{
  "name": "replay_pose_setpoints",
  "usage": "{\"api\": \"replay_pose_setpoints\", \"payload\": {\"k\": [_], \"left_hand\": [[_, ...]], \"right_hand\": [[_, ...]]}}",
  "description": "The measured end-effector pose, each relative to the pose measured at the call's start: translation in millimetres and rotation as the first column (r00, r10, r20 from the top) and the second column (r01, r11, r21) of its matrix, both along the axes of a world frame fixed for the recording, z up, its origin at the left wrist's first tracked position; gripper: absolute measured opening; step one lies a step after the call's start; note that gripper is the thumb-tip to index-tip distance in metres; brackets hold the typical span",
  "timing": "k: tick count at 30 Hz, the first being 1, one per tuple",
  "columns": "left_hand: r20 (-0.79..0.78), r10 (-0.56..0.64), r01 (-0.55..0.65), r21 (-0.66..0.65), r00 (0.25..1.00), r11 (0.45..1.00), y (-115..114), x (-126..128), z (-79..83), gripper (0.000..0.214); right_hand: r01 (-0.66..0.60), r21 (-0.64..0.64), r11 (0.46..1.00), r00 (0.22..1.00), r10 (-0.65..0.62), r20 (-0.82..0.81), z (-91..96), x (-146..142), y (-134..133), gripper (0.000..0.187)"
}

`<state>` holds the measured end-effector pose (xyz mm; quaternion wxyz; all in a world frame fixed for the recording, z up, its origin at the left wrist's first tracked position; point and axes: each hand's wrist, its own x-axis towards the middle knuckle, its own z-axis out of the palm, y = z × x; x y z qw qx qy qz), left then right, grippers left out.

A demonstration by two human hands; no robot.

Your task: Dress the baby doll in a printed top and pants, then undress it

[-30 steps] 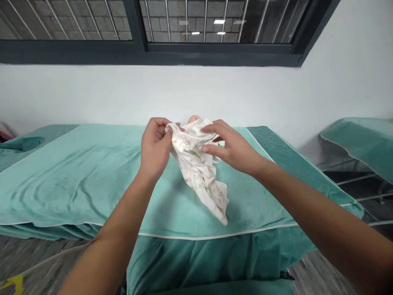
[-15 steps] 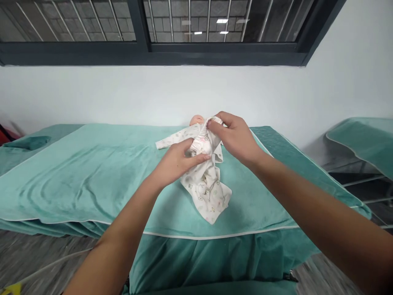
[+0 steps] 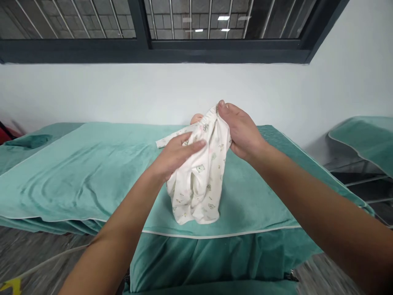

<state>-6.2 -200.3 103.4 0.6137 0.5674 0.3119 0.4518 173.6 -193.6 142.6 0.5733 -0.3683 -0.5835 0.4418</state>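
Observation:
White baby pants (image 3: 208,172) with a small printed pattern hang upright over the bed, their waistband at the top and the legs reaching down to the sheet. My right hand (image 3: 242,131) is closed on the waistband's right corner, thumb uppermost. Against the left side of the fabric lies my left hand (image 3: 176,153), its thumb and index finger spread apart; its other fingers are partly hidden. Behind the pants is a baby doll, with part of its head (image 3: 196,118) and one white sleeve (image 3: 164,141) showing. The pants hide the rest of it.
A teal cover (image 3: 76,176) with white piping drapes the bed. The white wall (image 3: 123,90) and a dark-framed window (image 3: 227,51) with bars rise behind. At the right are another teal cover (image 3: 365,141) and metal rails (image 3: 365,181). Something yellow (image 3: 14,285) lies at lower left.
The bunched pants have opened out and now hang at full length. My right hand has risen slightly with the waistband; my left hand has shifted a little left and stays at the fabric.

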Motion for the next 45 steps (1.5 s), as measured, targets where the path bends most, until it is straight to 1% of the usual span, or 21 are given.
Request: {"api": "replay_pose_setpoints", "payload": {"k": [2, 3, 6, 8, 10, 11, 12, 14, 16, 18, 19, 21, 26, 28, 30, 32, 34, 36, 40, 43, 45], "left_hand": [[-0.028, -0.081, 0.080, -0.041, 0.996, 0.996, -1, 0, -3.4, 0.048], [0.012, -0.069, 0.070, -0.046, 0.998, 0.997, 0, 1, -5.3, 0.049], [0.177, 0.068, -0.063, -0.037, 0.982, 0.997, 6, 3, -10.0, 0.051], [0.183, 0.109, -0.099, -0.059, 0.977, 0.993, 8, 5, -11.4, 0.051], [0.119, 0.103, -0.092, -0.095, 0.988, 0.991, 6, 7, -11.6, 0.050], [0.087, 0.097, -0.088, -0.105, 0.991, 0.991, 4, 8, -11.6, 0.050], [0.060, 0.091, -0.084, -0.107, 0.994, 0.991, 2, 9, -11.8, 0.050], [0.025, 0.057, -0.054, -0.090, 0.998, 0.994, -2, 8, -13.4, 0.052], [-0.006, -0.044, 0.043, -0.065, 0.999, 0.997, -5, 5, -17.3, 0.053], [-0.054, -0.182, 0.179, -0.061, 0.982, 0.982, -7, 2, -22.7, 0.050], [-0.081, -0.233, 0.227, -0.071, 0.969, 0.971, -7, 0, -25.5, 0.048], [-0.087, -0.252, 0.243, -0.099, 0.964, 0.965, -6, -1, -30.0, 0.040], [0.230, -0.080, 0.111, -0.126, 0.970, 0.986, 2, 1, -30.8, 0.029], [0.277, -0.009, 0.051, -0.145, 0.961, 0.988, 4, 2, -26.8, 0.030], [0.263, 0.021, 0.024, -0.170, 0.965, 0.985, 3, 3, -21.5, 0.039], [0.233, 0.020, 0.025, -0.189, 0.972, 0.982, 2, 5, -17.0, 0.047], [0.213, 0.003, 0.043, -0.212, 0.977, 0.976, 0, 7, -15.4, 0.052], [0.209, -0.040, 0.093, -0.252, 0.977, 0.963, -2, 8, -17.5, 0.054], [0.194, -0.193, 0.243, -0.278, 0.962, 0.930, -5, -1, -27.2, 0.059], [0.093, -0.263, 0.278, -0.231, 0.960, 0.933, -5, -11, -32.4, 0.057], [0.062, -0.247, 0.254, -0.203, 0.967, 0.946, -4, -13, -33.5, 0.055]], "right_hand": [[-0.053, -0.021, 0.998, 0.999, 0.052, -0.011, -2.7, 0, -2, 0.051], [-0.090, -0.034, 0.995, 0.996, 0.090, -0.003, -5.5, 0, -4, 0.051], [-0.258, -0.118, 0.959, 0.955, 0.272, 0.116, -16.2, 5, -11, 0.049], [-0.393, -0.247, 0.886, 0.852, 0.451, 0.265, -22.7, 10, -15, 0.046], [-0.449, -0.358, 0.819, 0.744, 0.564, 0.358, -27.7, 13, -18, 0.042], [-0.441, -0.375, 0.815, 0.736, 0.568, 0.369, -29.5, 13, -19, 0.040], [-0.415, -0.364, 0.834, 0.766, 0.536, 0.354, -30.8, 13, -20, 0.038], [-0.322, -0.298, 0.899, 0.881, 0.400, 0.255, -31.6, 12, -21, 0.039], [-0.227, -0.246, 0.942, 0.956, 0.264, 0.130, -30.4, 10, -20, 0.042], [-0.179, -0.225, 0.958, 0.980, 0.194, 0.044, -28.7, 9, -19, 0.042], [-0.177, -0.223, 0.959, 0.982, 0.186, 0.018, -28.3, 9, -18, 0.040], [-0.204, -0.229, 0.952, 0.979, 0.201, -0.039, -29.0, 8, -16, 0.037], [-0.321, -0.226, 0.920, 0.940, 0.280, -0.196, -34.4, 8, -21, 0.039], [-0.384, -0.259, 0.887, 0.923, 0.356, -0.146, -35.6, 8, -26, 0.044], [-0.427, -0.329, 0.842, 0.895, 0.445, -0.024, -37.4, 6, -31, 0.046], [-0.404, -0.385, 0.830, 0.882, 0.465, 0.079, -41.4, 5, -33, 0.044], [-0.344, -0.382, 0.858, 0.913, 0.401, 0.077, -47.0, 2, -31, 0.042], [-0.286, -0.326, 0.901, 0.954, 0.299, -0.010, -51.8, 1, -25, 0.042], [-0.191, -0.215, 0.958, 0.977, 0.163, -0.140, -50.7, 1, -14, 0.040], [-0.164, -0.215, 0.963, 0.978, 0.131, -0.159, -44.0, 4, -12, 0.043], [-0.201, -0.253, 0.946, 0.972, 0.160, -0.175, -41.1, 5, -16, 0.046]]}}
